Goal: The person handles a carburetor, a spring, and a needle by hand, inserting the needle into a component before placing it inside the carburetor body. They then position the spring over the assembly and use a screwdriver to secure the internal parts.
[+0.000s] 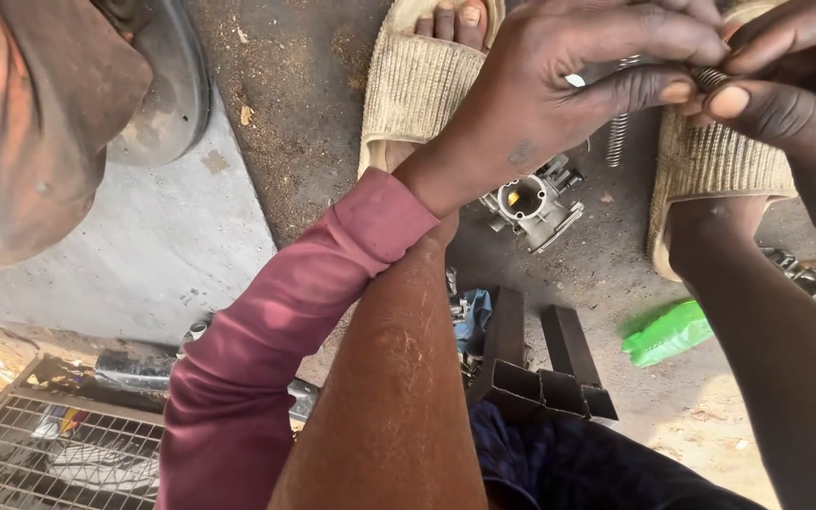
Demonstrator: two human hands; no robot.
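The left hand (559, 85), coming out of a maroon long sleeve (266, 349), reaches to the far right of the scene, where its thumb and forefinger pinch a small dark coiled metal spring (710, 77). The right hand (786, 104) meets it from the right edge, and its fingertips (731, 102) press on the same spring, so both sets of fingers are closed on that one piece, held up above the ground between the two feet. A pale spot (575, 80) shows between the left fingers; what it is cannot be told.

Just below the hands a second, longer steel coil spring (619, 132) lies on the dusty brown dirt floor (304, 113). Nearer and to the left of it sits a silver cast-metal carburettor body (533, 203) with a round brass-coloured opening, partly hidden by the left wrist. On either side of it the person's feet rest in beige woven slide sandals, the left sandal (417, 85) far and centre, the right sandal (710, 165) under the hands.

Nearer still, dark rectangular steel tube sections (540, 373) lie side by side with their open ends toward the camera, and a crumpled green plastic bag (668, 332) lies to their right. A grey concrete slab (162, 246) covers the left, with a wire mesh grille (59, 444) at the near left corner.
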